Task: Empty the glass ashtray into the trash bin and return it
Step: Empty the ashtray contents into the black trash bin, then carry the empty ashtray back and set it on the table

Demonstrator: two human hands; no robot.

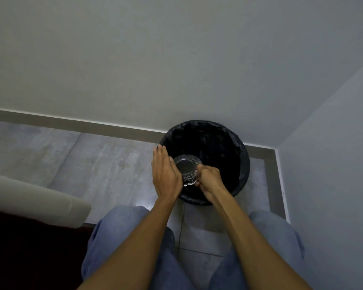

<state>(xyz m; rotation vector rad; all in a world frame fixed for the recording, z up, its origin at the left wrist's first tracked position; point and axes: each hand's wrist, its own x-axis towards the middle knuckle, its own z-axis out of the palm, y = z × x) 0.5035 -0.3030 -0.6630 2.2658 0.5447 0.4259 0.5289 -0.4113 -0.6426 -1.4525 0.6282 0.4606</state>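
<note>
Glass ashtray held up over the near edge of the trash bin, tipped so the round bottom faces up toward the camera. Bumpy clear rim all around a dark middle. Gripped by the right hand, fingers curled tight on its right side. Pressed on its left side by the left hand, flat and open, fingers straight and close together, pointing away toward the wall. Not closed around anything, just touching the glass with the palm side.

Round, black bin with a black bag inside, folded over the rim. Too dark inside to tell what lies in there. Standing on the grey floor in the corner, close to the pale wall at the back and near another wall on the right.

Two bare arms reaching out from below. Blue trousers under them, knees apart. Something pale and rounded at the left edge, with a dark part below it.
</note>
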